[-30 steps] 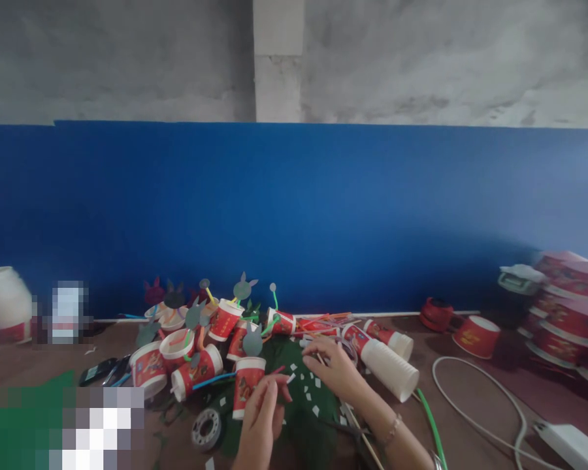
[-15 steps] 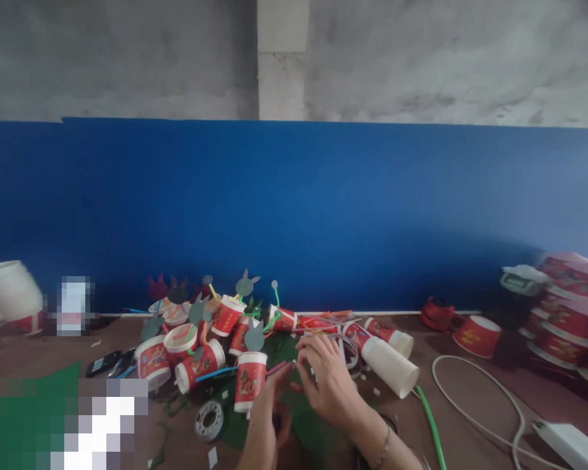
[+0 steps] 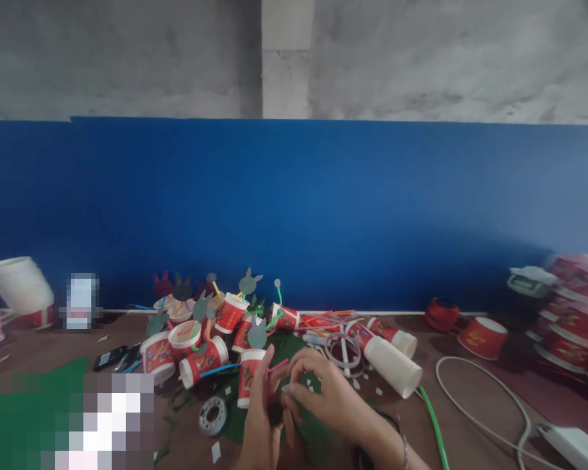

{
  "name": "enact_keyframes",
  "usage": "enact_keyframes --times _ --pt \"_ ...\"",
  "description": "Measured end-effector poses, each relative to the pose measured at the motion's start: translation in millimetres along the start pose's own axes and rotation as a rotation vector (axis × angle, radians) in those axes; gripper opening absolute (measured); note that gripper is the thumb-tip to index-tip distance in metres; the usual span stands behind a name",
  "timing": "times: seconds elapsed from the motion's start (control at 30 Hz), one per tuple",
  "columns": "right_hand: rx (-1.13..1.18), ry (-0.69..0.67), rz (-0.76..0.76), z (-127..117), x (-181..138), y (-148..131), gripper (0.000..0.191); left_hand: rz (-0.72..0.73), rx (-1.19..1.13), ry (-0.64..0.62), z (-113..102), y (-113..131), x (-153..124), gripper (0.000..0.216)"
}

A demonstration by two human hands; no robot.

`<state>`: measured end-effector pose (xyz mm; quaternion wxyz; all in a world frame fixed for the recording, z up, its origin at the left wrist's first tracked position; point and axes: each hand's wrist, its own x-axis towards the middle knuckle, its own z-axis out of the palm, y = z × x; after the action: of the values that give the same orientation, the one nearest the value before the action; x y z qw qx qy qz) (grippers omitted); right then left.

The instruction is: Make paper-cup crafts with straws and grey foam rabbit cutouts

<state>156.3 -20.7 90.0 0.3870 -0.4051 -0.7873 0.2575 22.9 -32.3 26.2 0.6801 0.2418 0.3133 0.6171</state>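
Note:
My left hand (image 3: 259,418) rises from the bottom edge with its fingers pinched on a thin pink straw (image 3: 278,365). My right hand (image 3: 323,398) is pressed against it, fingers curled round a small piece I cannot make out. Both hover over a dark green felt sheet (image 3: 294,346) dotted with small white squares. Just behind the left hand stands a red paper cup (image 3: 247,378) topped with a grey rabbit cut-out (image 3: 257,336).
A heap of red cups with straws and grey cut-outs (image 3: 210,326) lies at the blue wall. A white cup stack (image 3: 392,365) lies on its side at right, with tape rolls (image 3: 212,416), a white cable (image 3: 475,405), a power strip (image 3: 575,447) and red bowls (image 3: 568,307).
My hands have come together: the right hand drew back from the felt toward the left hand and now closes against it. The camera view shifted slightly.

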Motion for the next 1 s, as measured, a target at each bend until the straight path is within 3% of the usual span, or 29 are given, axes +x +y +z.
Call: enact_keyframes --times 0.13,0.27,0.47,0.6,0.7,0.87,1.0 --pt "-0.139 -0.149 -0.047 12.9 -9.0 -7.9 0.031 -0.067 -0.047 0.099 -0.8 -3.1 4.5 0.067" --pt "-0.357 -0.147 -0.177 24.1 -13.2 -7.5 0.042 -0.085 -0.112 0.075 -1.5 -3.5 8.8 0.065" --pt "-0.404 -0.132 -0.159 30.1 -12.7 -4.6 0.043 -0.106 -0.222 0.075 3.4 1.2 5.8 0.062" --pt "-0.171 -0.053 -0.022 24.9 -7.6 -0.7 0.044 -0.102 -0.244 0.108 5.2 -0.9 7.5 0.048" --pt "0.110 0.042 0.089 17.2 -1.6 8.9 0.032 -0.080 -0.193 0.112 2.5 -8.6 11.8 0.034" --pt "0.631 0.017 0.146 11.3 5.6 28.8 0.041 -0.109 -0.060 -0.064 -3.9 -20.3 16.1 0.039" --pt "0.797 -0.012 0.181 15.0 7.0 38.2 0.043 -0.099 -0.025 -0.031 -6.7 -22.9 17.5 0.045"
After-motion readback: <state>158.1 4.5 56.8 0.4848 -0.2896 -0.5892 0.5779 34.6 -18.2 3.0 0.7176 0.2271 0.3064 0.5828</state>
